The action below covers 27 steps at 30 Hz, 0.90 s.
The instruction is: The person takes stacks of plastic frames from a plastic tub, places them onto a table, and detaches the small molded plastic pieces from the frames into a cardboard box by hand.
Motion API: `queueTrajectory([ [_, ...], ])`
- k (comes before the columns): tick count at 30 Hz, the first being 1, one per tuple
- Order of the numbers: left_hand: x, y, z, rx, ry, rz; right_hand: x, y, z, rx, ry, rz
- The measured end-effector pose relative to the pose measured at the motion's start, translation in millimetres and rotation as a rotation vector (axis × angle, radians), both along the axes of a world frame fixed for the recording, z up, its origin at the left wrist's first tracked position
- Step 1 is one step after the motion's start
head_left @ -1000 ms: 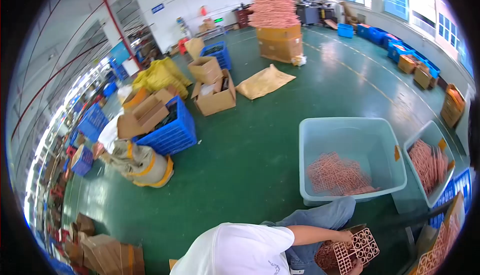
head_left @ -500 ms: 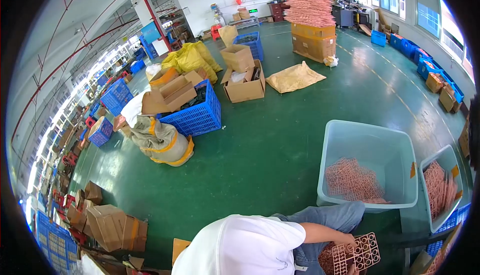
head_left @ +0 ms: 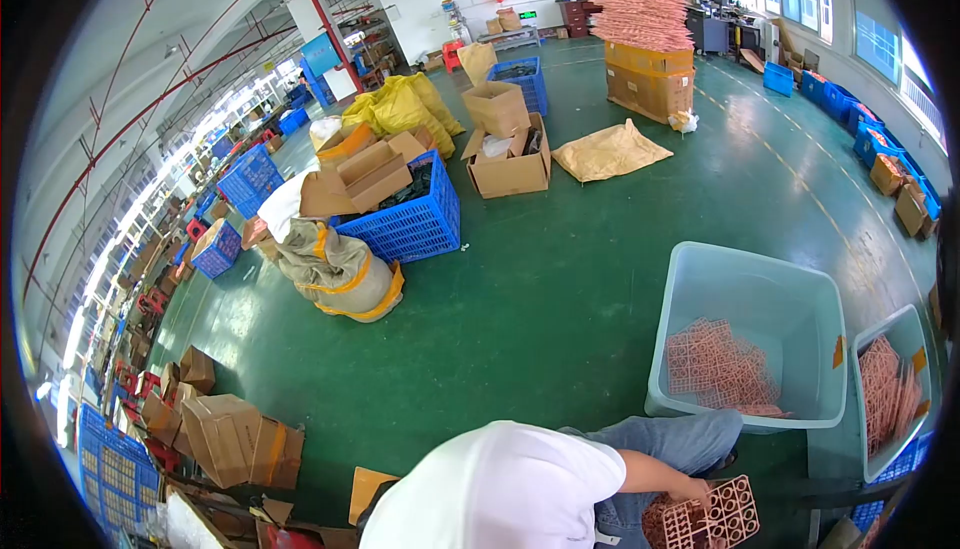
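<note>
My left hand (head_left: pixel 690 490) is closed on the upper left part of a pink plastic lattice frame (head_left: pixel 732 511) at the bottom right. Round rings fill the frame's right part, and smaller openings its left. Only a small bit of my right hand (head_left: pixel 716 542) shows under the frame at the image's lower edge, its fingers mostly hidden. Beneath the frame, reddish pieces (head_left: pixel 656 521) lie beside my jeans-clad leg. Above is a large pale blue tub (head_left: pixel 755 279) with pink lattice pieces (head_left: pixel 722 364) heaped inside.
A second tub (head_left: pixel 925 389) of pink pieces stands at the right edge. Further off are a tall pink stack (head_left: pixel 643 14) on cartons, a flat tan sack (head_left: pixel 612 152), a blue crate (head_left: pixel 415 227) and a tied grey sack (head_left: pixel 345 274). Cartons (head_left: pixel 220 439) sit at the lower left.
The view has turned, so the room and tubs appear shifted right. My left hand still holds the frame. Less of my right hand shows than before.
</note>
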<state>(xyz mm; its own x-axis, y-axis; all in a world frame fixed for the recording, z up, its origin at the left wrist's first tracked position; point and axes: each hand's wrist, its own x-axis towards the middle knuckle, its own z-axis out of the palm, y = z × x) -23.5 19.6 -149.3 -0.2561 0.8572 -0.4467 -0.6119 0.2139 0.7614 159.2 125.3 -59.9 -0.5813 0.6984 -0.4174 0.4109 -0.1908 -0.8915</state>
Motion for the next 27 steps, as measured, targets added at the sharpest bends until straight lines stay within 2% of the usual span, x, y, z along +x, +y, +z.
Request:
queueTrajectory([
  [5,1.1,0.3,5.4,-0.002,0.082,0.003,11.7,0.1,4.1,-0.186,0.009,-0.215],
  [7,0.7,0.2,6.9,0.006,0.112,-0.021,22.9,6.9,-16.8,0.016,-0.033,-0.178],
  [11,1.2,-0.3,13.2,0.010,0.202,-0.033,24.3,25.3,-43.9,0.055,-0.130,-0.172],
  [12,0.5,-0.2,13.5,0.016,0.222,-0.045,24.0,24.7,-45.9,0.056,-0.129,-0.197],
  [14,-2.2,-0.2,13.2,0.036,0.255,-0.086,13.7,14.8,-29.2,0.190,-0.040,-0.062],
  [15,-5.6,3.8,-3.5,0.197,0.354,-0.002,6.7,5.4,-28.3,0.140,0.231,-0.019],
  [16,-8.0,6.4,-5.9,0.222,0.487,0.100,-10.8,-0.8,-35.5,-0.170,0.327,-0.116],
  [17,-15.6,6.9,-10.2,0.157,0.545,0.052,-13.9,-0.7,-37.3,-0.192,0.316,-0.159],
  [18,-16.0,12.4,-25.9,0.128,0.579,0.102,-17.9,0.3,-39.3,-0.265,0.333,-0.182],
  [19,-14.9,10.0,-12.9,0.042,0.492,0.162,-18.7,0.9,-39.2,-0.199,0.321,-0.123],
  [20,-19.1,7.8,-3.7,0.176,0.664,0.178,-19.7,6.9,-60.6,-0.137,0.235,-0.108],
  [21,-20.0,9.6,-3.6,0.211,0.476,0.139,-25.0,2.0,-59.7,-0.063,0.200,-0.160],
  [22,-22.0,14.7,-13.4,0.186,0.547,0.121,-26.8,2.4,-76.1,-0.015,0.154,-0.241],
  [23,-22.1,18.1,-13.4,0.203,0.582,0.143,-32.7,-3.1,-81.6,0.050,0.310,-0.292],
  [24,-24.1,11.5,-14.8,0.187,1.200,0.136,-37.5,-6.6,-86.2,0.063,0.337,-0.339],
  [25,-17.8,15.3,6.0,-0.075,1.013,0.224,-38.6,-2.7,-83.1,0.146,0.275,-0.302],
  [26,-23.0,19.3,-16.9,-0.128,1.099,0.210,-36.5,-9.5,-36.9,0.190,0.037,-0.255],
  [27,-28.6,20.8,-43.4,0.030,0.974,0.187,-37.2,-1.2,-69.3,0.298,0.063,-0.294],
])
